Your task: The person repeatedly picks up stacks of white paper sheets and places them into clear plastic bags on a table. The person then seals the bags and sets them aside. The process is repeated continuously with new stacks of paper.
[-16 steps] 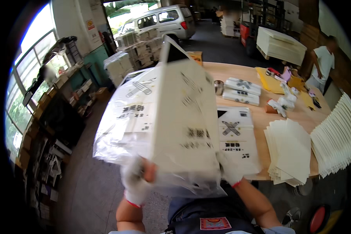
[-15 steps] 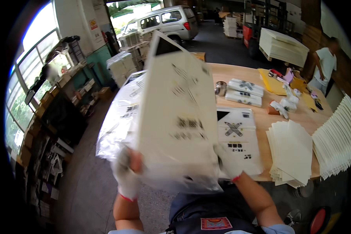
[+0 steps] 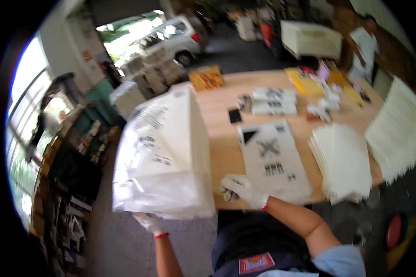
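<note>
A tall stack of cream boards in clear printed plastic bags [image 3: 159,152] stands on the left end of the table. My left hand [image 3: 150,225], in a white glove, is at the stack's near lower edge, its fingertips partly hidden by the plastic. My right hand [image 3: 245,190], also gloved, hovers over the table's front edge between that stack and a flat pile of printed white plastic bags [image 3: 275,161]. Its fingers are curled in, and nothing shows in them.
Loose cream boards [image 3: 342,161] and a fanned row of boards [image 3: 397,131] lie at the right. Farther back are small white packs [image 3: 274,102], a black square [image 3: 235,116], an orange box [image 3: 205,78] and a yellow envelope [image 3: 302,83]. Another person [image 3: 364,48] stands at the far right.
The bagged board package I held up in both hands now lies on the left stack. My right hand has come away from it; my left hand has dropped to the stack's lower edge.
</note>
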A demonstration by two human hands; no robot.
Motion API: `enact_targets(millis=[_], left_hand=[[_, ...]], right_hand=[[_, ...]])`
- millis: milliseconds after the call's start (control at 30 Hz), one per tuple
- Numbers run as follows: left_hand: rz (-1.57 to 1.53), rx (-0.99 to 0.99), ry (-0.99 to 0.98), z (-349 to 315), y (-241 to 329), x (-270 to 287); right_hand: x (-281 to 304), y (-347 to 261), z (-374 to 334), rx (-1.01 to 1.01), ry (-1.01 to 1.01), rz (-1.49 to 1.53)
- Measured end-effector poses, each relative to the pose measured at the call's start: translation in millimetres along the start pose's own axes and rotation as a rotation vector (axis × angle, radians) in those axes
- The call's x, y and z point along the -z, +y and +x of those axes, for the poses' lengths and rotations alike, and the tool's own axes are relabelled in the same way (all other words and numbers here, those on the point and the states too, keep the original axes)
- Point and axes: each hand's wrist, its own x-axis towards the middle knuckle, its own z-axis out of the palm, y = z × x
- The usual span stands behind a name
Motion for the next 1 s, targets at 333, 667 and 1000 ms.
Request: enact_targets(millis=[333, 667, 1000], left_hand=[[0.621, -0.259, -1.247, -267, -65, -130], [0.895, -0.210, -1.813, -263, -92, -273], [0.352, -0.190, -1.652, -238, -106, -282]], right_hand=[[66, 170, -181, -0.543, 0.234, 0.003], [85, 184, -204, -0.426, 0.412, 0.032], [143, 147, -74, 0.176, 0.575, -0.265]])
